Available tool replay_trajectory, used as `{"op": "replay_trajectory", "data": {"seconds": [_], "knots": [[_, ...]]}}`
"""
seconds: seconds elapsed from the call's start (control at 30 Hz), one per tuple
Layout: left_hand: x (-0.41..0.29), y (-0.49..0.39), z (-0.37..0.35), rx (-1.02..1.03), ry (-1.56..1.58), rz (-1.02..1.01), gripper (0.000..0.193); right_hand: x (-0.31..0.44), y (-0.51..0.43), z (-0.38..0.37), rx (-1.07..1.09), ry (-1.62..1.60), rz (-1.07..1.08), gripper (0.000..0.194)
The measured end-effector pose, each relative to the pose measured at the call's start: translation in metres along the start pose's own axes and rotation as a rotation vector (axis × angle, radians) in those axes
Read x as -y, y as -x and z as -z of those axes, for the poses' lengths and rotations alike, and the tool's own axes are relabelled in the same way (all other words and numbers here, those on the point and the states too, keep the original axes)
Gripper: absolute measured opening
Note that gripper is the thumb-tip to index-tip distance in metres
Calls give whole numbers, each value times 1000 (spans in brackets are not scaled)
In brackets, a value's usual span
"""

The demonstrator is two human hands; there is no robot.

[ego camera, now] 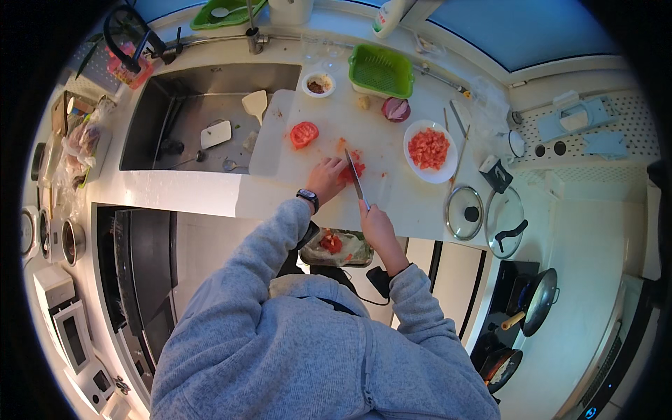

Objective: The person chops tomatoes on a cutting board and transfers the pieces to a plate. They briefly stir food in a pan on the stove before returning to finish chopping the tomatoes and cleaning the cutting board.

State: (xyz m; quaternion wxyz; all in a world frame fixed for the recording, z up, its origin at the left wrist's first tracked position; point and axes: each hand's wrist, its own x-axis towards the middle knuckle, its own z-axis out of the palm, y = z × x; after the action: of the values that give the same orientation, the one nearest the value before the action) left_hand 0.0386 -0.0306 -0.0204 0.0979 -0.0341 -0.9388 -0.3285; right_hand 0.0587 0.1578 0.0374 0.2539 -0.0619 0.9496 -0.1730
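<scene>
My right hand [377, 224] grips a kitchen knife [357, 181], its blade resting at a piece of tomato [350, 172] on the white cutting board [320, 113]. Close to the left of the blade, my left hand [326, 180] presses on that tomato with its fingertips. A cut tomato half [304, 135] lies farther left on the board. To the right stands a white plate [444, 172] of diced tomato [429, 149]. Half a red onion [396, 109] and a small pale piece, perhaps ginger [363, 102], lie behind, near a small white bowl [318, 84] of dark seasoning.
The sink [184, 115] is at the left, with a spatula [255, 104] over its edge. A green basket [381, 71] stands at the back. Chopsticks and glass lids [464, 212] are at the right, before a stove with pans [541, 302]. Below the counter edge is a scrap bin [336, 257].
</scene>
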Motion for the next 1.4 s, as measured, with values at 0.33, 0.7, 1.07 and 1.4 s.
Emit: {"op": "replay_trajectory", "data": {"seconds": [0.33,0.7,1.07,1.4], "knots": [[6,3,2,-67,104,-30,44,23,-35,-14,-193,-223,38,58],[11,5,3,19,37,-10,39,22,-19,-34,-102,-107,15,56],[16,5,9,-2,57,-21,26,15,1,-5,-8,0,59,56],[20,4,18,55,101,29,22,30,-35,-33,-158,-320,35,57]]}}
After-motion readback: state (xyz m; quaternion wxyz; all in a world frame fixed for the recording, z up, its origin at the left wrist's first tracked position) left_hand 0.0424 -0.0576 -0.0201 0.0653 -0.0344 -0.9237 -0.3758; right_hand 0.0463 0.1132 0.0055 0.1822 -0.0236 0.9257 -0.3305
